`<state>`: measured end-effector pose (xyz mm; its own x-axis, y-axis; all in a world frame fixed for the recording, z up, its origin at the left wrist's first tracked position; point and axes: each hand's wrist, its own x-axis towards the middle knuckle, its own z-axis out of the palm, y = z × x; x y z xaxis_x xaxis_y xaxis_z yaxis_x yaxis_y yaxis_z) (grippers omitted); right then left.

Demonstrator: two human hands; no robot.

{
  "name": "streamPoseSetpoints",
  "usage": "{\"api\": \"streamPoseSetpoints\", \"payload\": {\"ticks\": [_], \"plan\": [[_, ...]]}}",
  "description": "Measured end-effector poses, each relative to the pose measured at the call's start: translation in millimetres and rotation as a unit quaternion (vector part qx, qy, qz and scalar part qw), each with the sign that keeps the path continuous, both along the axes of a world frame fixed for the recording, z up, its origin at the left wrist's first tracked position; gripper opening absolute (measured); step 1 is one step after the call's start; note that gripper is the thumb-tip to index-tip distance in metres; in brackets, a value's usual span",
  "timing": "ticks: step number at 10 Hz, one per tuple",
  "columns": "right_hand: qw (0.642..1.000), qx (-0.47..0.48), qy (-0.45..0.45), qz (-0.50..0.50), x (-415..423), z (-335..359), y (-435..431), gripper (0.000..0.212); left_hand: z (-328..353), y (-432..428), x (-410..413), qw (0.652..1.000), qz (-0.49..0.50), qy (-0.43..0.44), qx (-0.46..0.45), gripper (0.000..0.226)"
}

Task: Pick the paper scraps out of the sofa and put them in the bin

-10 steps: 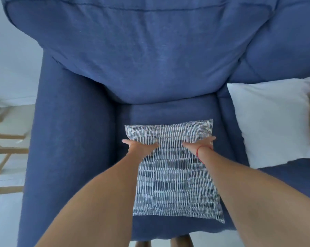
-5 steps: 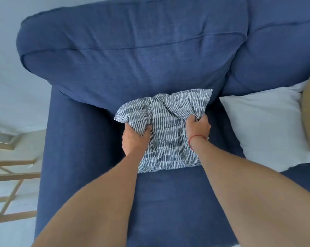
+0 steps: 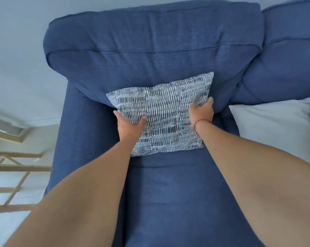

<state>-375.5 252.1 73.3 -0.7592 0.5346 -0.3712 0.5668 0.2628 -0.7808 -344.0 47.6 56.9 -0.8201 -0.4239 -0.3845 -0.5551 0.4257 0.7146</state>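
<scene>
The fingers (image 3: 116, 113) of the left hand (image 3: 131, 126) and right hand (image 3: 201, 113) are curled round the side edges of the patterned cushion (image 3: 163, 118), held between them against the sofa (image 3: 150, 50) backrest. Risk: hidden scraps are pushed deeper if it is pressed. Counted: one patterned cushion, one white cushion (image 3: 271, 129) rightward; paper scraps, bin: none visible.

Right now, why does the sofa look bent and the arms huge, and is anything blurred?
Head view: the wide-angle lens bows the sofa and swells the forearms near the bottom edge; light is soft, no glare; the wooden frame at the left edge looks softer, the left hand and right hand on the patterned cushion sharp.
</scene>
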Motion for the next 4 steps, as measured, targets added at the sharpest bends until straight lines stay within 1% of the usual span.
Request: {"api": "streamPoseSetpoints", "payload": {"ticks": [1,2,3,4], "plan": [[0.997,0.029,-0.006,0.068,3.2,16.2,-7.6,0.068,13.1,-7.9,7.3,0.998,-0.042,-0.042,0.004,0.107],[0.985,0.073,-0.016,0.156,8.1,45.8,-27.5,0.063,40.1,-17.2,12.4,0.996,-0.083,-0.036,-0.026,0.088],[0.967,0.113,-0.044,0.223,19.7,75.0,-59.5,0.064,66.1,-36.1,20.6,0.987,-0.137,-0.045,-0.068,0.080],[0.949,0.122,-0.027,0.289,47.0,92.1,-104.3,0.062,81.2,-68.0,38.4,0.988,-0.129,-0.036,-0.077,0.073]]}}
